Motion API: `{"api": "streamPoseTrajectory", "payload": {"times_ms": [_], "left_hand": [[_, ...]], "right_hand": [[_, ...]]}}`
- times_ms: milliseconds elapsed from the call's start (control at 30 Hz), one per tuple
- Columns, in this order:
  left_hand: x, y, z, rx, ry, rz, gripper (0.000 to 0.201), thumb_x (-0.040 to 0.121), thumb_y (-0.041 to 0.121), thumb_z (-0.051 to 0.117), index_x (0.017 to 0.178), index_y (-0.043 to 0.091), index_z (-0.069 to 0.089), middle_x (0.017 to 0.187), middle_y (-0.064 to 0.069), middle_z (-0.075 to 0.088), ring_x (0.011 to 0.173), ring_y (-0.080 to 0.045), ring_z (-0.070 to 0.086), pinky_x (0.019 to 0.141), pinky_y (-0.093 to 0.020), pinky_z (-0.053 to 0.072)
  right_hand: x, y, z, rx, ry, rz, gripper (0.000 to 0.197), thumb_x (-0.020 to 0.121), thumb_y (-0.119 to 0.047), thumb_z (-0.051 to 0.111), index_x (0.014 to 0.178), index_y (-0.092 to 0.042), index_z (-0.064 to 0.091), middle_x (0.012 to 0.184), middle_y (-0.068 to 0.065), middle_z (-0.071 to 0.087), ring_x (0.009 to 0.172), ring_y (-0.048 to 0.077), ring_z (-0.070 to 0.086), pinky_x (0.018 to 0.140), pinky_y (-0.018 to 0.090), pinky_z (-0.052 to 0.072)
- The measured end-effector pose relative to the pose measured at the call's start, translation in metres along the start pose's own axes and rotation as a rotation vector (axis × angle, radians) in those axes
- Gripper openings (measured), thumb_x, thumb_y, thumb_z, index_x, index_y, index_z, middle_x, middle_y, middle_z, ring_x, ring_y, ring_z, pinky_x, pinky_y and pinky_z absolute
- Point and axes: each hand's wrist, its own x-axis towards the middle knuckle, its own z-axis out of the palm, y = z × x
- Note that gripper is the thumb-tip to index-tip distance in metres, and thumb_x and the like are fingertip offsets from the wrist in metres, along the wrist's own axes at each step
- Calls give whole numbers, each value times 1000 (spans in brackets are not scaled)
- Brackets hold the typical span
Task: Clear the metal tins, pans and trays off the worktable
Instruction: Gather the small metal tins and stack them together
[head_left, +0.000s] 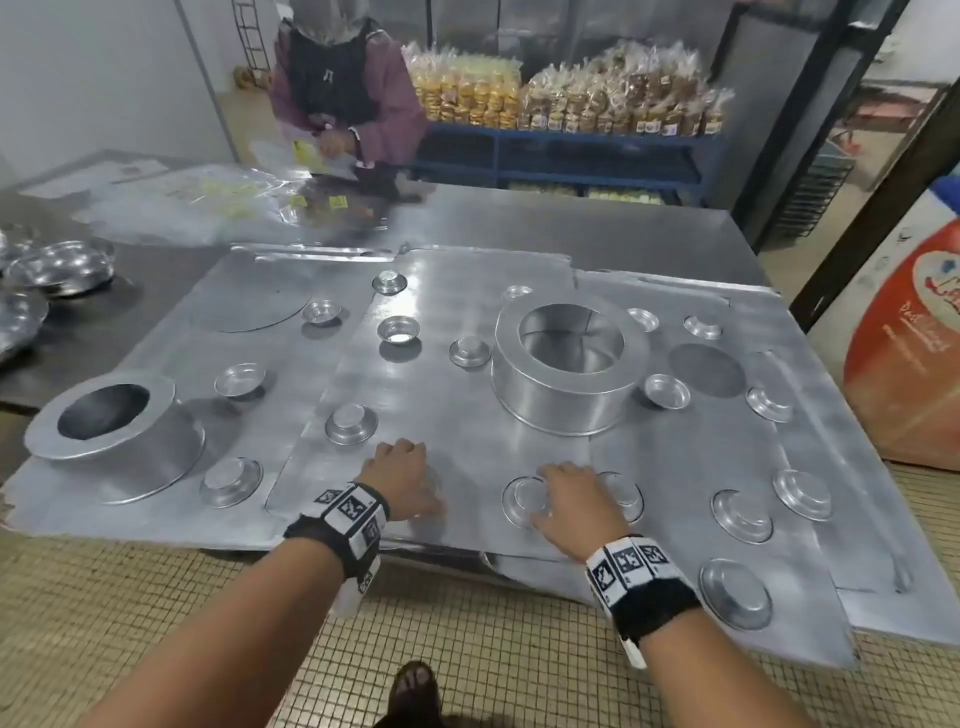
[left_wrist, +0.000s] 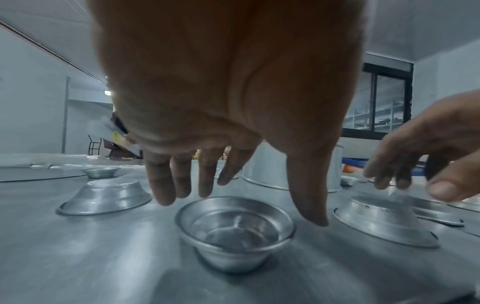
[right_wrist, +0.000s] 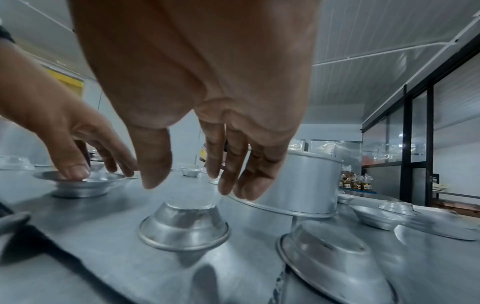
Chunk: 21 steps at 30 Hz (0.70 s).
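Several small round metal tins lie scattered over flat metal trays (head_left: 457, 291) that cover the worktable. My left hand (head_left: 402, 467) (left_wrist: 233, 201) hovers with spread fingers just over an upright tin (left_wrist: 235, 232). Its thumb tip sits at the rim and grips nothing. My right hand (head_left: 561, 493) (right_wrist: 192, 185) is spread a little above an upturned tin (head_left: 524, 501) (right_wrist: 183, 226) without touching it. A second upturned tin (right_wrist: 330, 259) lies just to its right. A large round pan (head_left: 571, 364) stands beyond the hands. Another large pan (head_left: 114, 431) sits at the near left.
A person (head_left: 343, 93) works at the table's far side among plastic bags (head_left: 197, 202). Stacked metal bowls (head_left: 62, 265) sit at the far left. Blue shelves with packed bread (head_left: 566, 98) stand behind. A large orange sack (head_left: 914, 338) leans at the right. The trays overhang the near edge.
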Motion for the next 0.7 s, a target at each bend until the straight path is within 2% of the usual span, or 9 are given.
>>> {"api": "streamPoseTrajectory", "payload": {"times_ms": [33,100,200,267,300,400,467,600,700], "left_hand": [[16,-13,2,12,-42,-15,71,86,54,66,139,10,45,138,-9,45,129,-34,41,106,-47,43],[18,-13,6,41,-54,9,61,84,55,58,126,11,57,119,-9,49,124,-34,44,101,-45,45],[21,-12,4,10,-98,71,58,72,61,48,104,15,64,100,-4,53,110,-28,52,88,-35,45],[27,-16,3,-16,-37,114,46,75,55,60,102,17,61,101,-5,60,104,-26,57,86,-34,47],[29,-17,2,-41,-12,142,47,74,52,67,107,17,61,103,-6,62,101,-26,59,87,-34,48],[36,-18,-5,-200,-3,193,72,62,55,74,125,23,60,110,-4,60,102,-24,60,93,-37,52],[41,-18,-10,-353,2,217,79,54,57,72,127,30,60,111,1,55,100,-21,61,94,-41,54],[50,-14,-11,-778,-28,262,58,55,33,86,109,38,64,110,-1,59,79,-25,70,66,-42,63],[52,-11,-6,-1040,-102,265,59,58,21,95,108,35,66,113,-3,66,88,-26,71,65,-41,63]], "right_hand": [[21,-8,11,4,-49,11,61,85,-48,58,138,-20,47,133,3,54,122,28,48,100,44,44],[21,-7,5,-35,-66,18,68,82,-54,60,139,-20,44,137,3,50,125,28,45,101,45,42],[30,-8,6,-109,-120,61,75,75,-58,66,137,-21,44,136,2,48,125,28,45,97,45,41],[36,-13,9,-132,-157,108,77,70,-60,70,132,-21,48,130,3,50,122,28,47,96,46,42],[38,-16,10,-134,-171,124,75,68,-59,72,129,-22,50,127,3,51,120,28,48,95,46,43],[42,-17,16,-91,-157,153,71,69,-54,76,127,-20,53,124,2,52,116,26,49,94,41,44],[42,-18,19,-91,-143,172,68,72,-53,76,125,-17,54,122,2,53,115,24,50,93,37,43],[41,-22,19,-62,-113,213,63,72,-50,76,121,-18,53,119,1,60,111,23,54,91,36,44],[36,-21,19,64,-33,252,68,70,-44,79,128,-20,50,122,1,59,113,22,53,93,33,47]]}}
